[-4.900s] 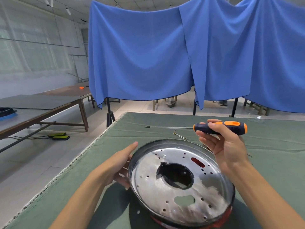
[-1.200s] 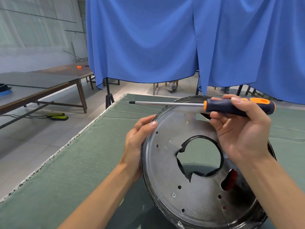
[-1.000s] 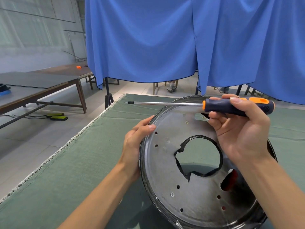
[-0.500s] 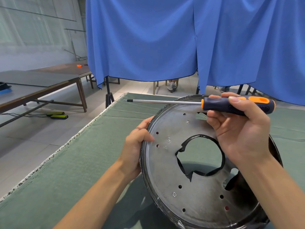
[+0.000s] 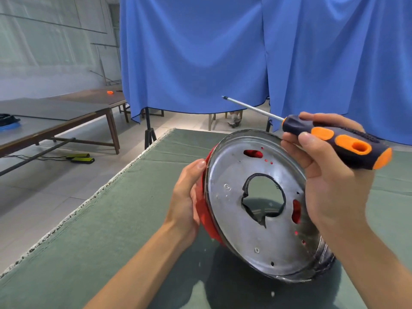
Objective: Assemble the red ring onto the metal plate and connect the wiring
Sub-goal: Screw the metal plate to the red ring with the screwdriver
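Metal fills the middle of our view: the plate (image 5: 256,219) is tipped up on edge over the green table (image 5: 89,253), its face turned toward us, with the red ring (image 5: 204,210) showing behind its rim at nine o'clock and through its holes. Our left hand (image 5: 186,197) grips that nine o'clock edge, fingers curled behind the ring and thumb lying along the rim. Our right hand (image 5: 330,181) wraps thumb and fingers round the handle of the screwdriver (image 5: 334,139) at two o'clock, its heel against the plate's three o'clock edge. We see the shaft pointing toward ten o'clock, in front of the blue curtain (image 5: 245,52).
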A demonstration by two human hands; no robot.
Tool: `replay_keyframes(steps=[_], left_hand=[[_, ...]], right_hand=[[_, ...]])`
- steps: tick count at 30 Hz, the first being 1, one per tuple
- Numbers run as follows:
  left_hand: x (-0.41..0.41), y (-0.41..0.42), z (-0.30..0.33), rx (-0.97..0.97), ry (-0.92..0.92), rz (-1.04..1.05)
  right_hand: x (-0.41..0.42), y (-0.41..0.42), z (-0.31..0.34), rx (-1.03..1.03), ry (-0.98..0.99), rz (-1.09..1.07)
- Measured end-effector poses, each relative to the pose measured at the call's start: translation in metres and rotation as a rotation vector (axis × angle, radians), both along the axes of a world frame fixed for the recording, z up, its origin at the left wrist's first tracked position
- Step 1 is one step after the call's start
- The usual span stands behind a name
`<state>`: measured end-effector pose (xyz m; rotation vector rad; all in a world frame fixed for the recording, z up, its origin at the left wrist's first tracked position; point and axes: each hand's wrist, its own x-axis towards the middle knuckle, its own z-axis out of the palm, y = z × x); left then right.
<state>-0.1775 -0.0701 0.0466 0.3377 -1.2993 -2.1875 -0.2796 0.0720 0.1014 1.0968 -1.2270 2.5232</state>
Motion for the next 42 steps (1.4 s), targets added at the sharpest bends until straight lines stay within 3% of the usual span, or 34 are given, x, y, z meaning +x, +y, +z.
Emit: replay_keyframes(steps=[6,10,20,28,31,36,42], left_hand=[[0.0,-0.008,-0.001,0.069,0.004,-0.049],[0.008,-0.017,0.0,0.044,0.007,-0.161],[0.01,-0.018,0.001,-0.025,0.009,-0.226],[0.007,-0.013,0.002,0.006,-0.054,-0.159],[0.0,-0.002,0.004,0.079,-0.103,-0.037],[-0.008,0.005,-0.002,0.131,0.013,0.166],[-0.007,-0.001,-0.011,0.226,0.066,0.106]], right_hand=[[-0.004,-0.004,-0.011,0.186,0.302,-0.333],[-0.01,-0.003,-0.017,0.288,0.476,-0.404],[-0.014,-0.001,-0.019,0.449,0.664,-0.617],[-0.009,-0.005,-0.019,0.453,0.62,-0.596],[0.0,-0.011,-0.018,0.432,0.562,-0.532],[0.018,-0.029,-0.02,0.415,0.465,-0.399],[0.028,-0.041,-0.035,0.457,0.359,-0.354]])
